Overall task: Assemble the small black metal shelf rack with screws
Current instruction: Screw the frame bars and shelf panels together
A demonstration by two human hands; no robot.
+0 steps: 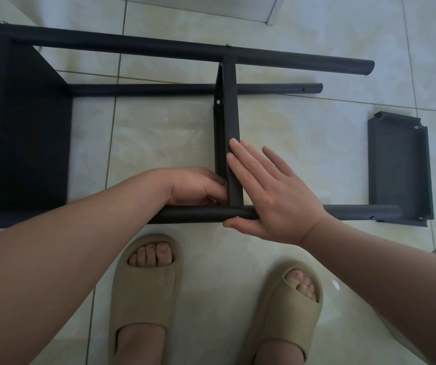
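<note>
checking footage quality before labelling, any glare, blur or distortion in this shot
Head view: wide-angle bend curves the far pole and tile lines; soft glare on the glossy floor lower right; end shelf panel nearly featureless black; left hand and right hand sharp.

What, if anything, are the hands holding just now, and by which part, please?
The left hand grips the middle shelf at its near end, by the front pole; the right hand lies flat against it, gripping nothing.

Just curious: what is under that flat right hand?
The right hand covers the near tube and the middle shelf where they meet; a screw head shows by its thumb. The joint itself is hidden.
</note>
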